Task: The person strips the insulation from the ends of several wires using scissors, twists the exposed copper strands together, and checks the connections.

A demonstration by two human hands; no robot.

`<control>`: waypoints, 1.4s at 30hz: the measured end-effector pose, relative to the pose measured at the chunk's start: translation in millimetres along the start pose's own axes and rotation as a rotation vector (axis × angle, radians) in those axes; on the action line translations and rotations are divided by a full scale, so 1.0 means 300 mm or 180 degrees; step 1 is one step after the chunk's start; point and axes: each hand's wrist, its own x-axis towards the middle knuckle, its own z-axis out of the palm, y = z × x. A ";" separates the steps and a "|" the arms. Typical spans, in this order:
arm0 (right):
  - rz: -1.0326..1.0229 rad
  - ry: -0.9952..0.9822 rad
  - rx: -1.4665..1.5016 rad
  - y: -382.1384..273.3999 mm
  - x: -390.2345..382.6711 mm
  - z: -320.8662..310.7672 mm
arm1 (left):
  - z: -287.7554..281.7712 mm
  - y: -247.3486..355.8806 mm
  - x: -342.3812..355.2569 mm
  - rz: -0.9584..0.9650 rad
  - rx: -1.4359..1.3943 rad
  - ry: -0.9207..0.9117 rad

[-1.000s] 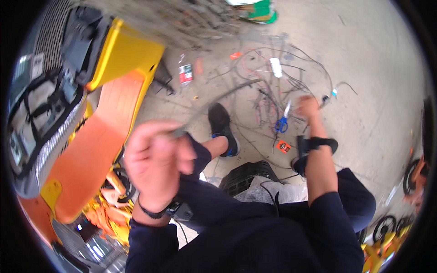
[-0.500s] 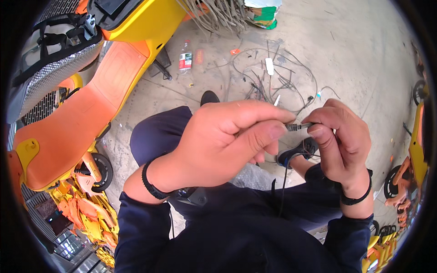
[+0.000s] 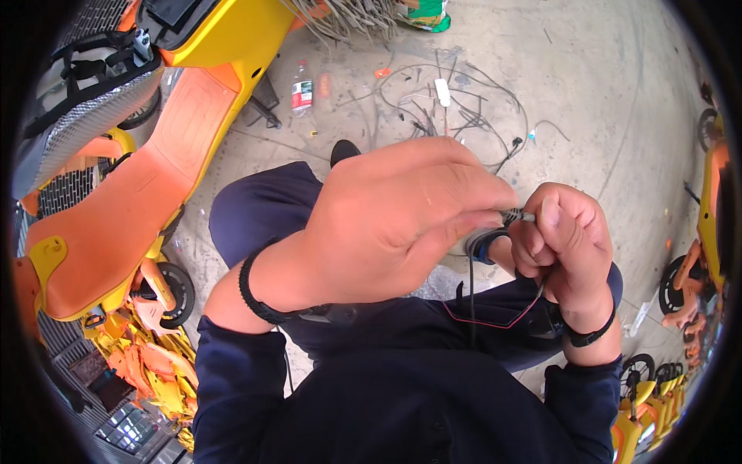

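1. Two hands in play here, and one grey cable with a ribbed sleeve (image 3: 528,217) between them, above the person's right leg!
2. The left hand (image 3: 394,220) has its fingers stretched out flat together, thumb tucked below, the fingertips and thumb pinching the ribbed end.
3. The right hand (image 3: 576,240) is curled, thumb over bent fingers, pinching the cable's other side just beside them.
4. Below, one thin red wire (image 3: 506,325) loops across the dark trousers (image 3: 263,209), and one black cord (image 3: 472,298) hangs nearby.
5. Count the wristbands: two, one black band on each wrist.
6. Out on the floor (image 3: 618,116), one bottle with a red-and-white label (image 3: 301,94), one white oblong piece (image 3: 442,93) and many loose cables (image 3: 483,124), too tangled to count.
7. At the top edge, one thick bundle of grey cables (image 3: 348,22) and one green bag (image 3: 427,15), both cut off by the frame.
8. Now the room: a yellow-and-orange scooter (image 3: 139,220) walls off the left, more vehicles (image 3: 707,213) line the right rim, and the broadest open stretch of floor runs between the loose cables and that right-hand row.
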 end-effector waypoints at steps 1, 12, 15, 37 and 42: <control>-0.0004 -0.0001 0.0011 -0.003 0.001 -0.003 | 0.006 0.003 0.003 0.0042 0.0166 0.0040; 0.0536 -0.0739 0.0884 -0.009 0.035 -0.042 | 0.025 -0.049 0.021 0.0884 0.0867 0.0159; 0.0239 -0.0384 0.0378 -0.019 0.022 -0.022 | 0.035 -0.050 0.030 0.0589 0.0739 0.0136; -0.2205 0.0114 -0.3055 -0.045 -0.004 -0.011 | -0.012 0.018 0.029 -0.1410 -0.1274 -0.0605; -0.1631 0.0102 -0.2511 -0.050 -0.033 -0.014 | -0.012 -0.020 0.025 -0.0296 -0.0331 -0.0549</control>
